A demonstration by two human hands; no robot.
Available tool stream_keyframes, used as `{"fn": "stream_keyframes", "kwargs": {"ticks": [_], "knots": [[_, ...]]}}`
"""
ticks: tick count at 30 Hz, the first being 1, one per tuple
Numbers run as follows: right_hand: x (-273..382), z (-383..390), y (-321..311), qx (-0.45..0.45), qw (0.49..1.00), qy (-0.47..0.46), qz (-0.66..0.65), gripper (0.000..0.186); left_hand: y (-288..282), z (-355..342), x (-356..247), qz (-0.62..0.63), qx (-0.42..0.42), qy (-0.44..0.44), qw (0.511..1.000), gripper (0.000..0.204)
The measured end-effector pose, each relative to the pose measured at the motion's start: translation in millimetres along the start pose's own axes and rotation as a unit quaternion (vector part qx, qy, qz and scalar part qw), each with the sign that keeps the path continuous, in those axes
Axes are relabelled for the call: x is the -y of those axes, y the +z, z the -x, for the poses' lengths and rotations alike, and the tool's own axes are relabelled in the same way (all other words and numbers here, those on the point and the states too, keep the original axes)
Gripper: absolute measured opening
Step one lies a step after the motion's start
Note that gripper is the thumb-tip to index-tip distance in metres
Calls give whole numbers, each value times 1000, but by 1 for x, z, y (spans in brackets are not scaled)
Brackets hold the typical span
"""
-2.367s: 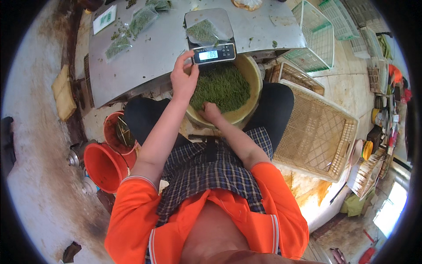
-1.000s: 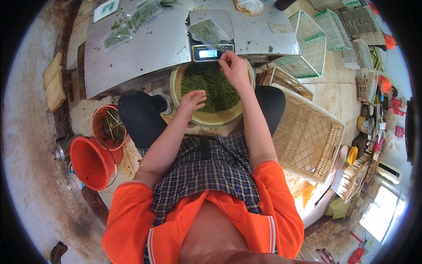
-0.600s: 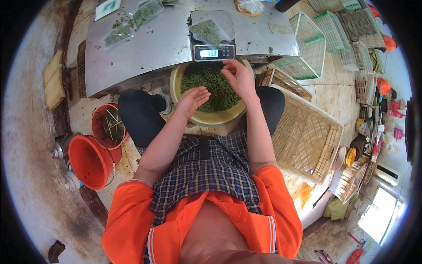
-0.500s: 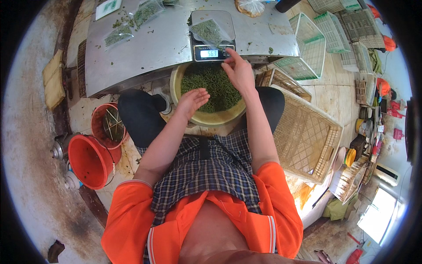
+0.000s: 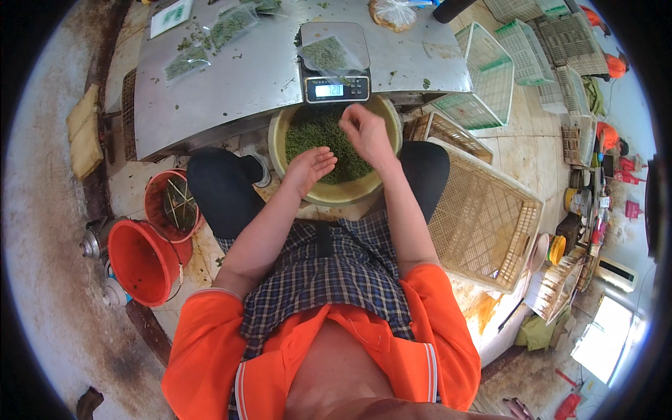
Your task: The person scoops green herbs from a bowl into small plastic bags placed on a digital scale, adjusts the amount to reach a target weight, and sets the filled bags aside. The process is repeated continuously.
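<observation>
A wide yellowish tub (image 5: 279, 143) sits between my knees, filled with small green peppercorn-like berries (image 5: 318, 133). Over its left front part is my left hand (image 5: 313, 171), fingers stretched out and palm turned inward. Above the right side of the tub, my right hand (image 5: 365, 136) has its fingers curled and drawn together; whatever may be in them is hidden. Just beyond the tub, a digital scale (image 5: 357, 88) with a lit display stands at the table's near edge. On its plate lies a clear plastic bag (image 5: 326, 54) of the same green berries.
The metal table (image 5: 231, 80) holds more filled bags (image 5: 187, 61), loose green bits and a tied plastic bag (image 5: 393, 14). Two red buckets (image 5: 140, 262) stand at my left. Plastic crates (image 5: 483, 213) line my right, with several more stacked farther off.
My right hand has drawn back from the scale's panel to above the tub, its fingers curling in. The display reading has changed. My left hand has barely moved.
</observation>
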State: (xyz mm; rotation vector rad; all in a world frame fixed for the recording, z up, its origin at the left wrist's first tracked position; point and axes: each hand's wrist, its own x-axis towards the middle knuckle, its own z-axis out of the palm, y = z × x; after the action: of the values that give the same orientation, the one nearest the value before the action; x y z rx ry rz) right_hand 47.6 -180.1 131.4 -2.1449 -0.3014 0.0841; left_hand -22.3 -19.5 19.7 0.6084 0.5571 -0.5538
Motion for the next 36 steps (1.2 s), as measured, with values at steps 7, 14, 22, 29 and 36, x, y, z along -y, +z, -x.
{"fn": "stream_keyframes", "kwargs": {"ticks": [7,14,22,29,36], "knots": [[3,27,4,48,996,36,68,23,0,0,1,52,24,8,998,31],[-4,-27,-14,-53,989,20,140,45,-6,0,4,-5,-5,3,1000,30],[-35,-69,8,-34,991,-17,125,28,-6,-1,9,-8,-2,11,1000,30],[-11,15,11,118,992,28,27,24,-2,-3,7,49,3,-30,998,36],[-5,27,-1,-6,996,32,79,17,-8,-4,5,1,34,-1,999,41]]}}
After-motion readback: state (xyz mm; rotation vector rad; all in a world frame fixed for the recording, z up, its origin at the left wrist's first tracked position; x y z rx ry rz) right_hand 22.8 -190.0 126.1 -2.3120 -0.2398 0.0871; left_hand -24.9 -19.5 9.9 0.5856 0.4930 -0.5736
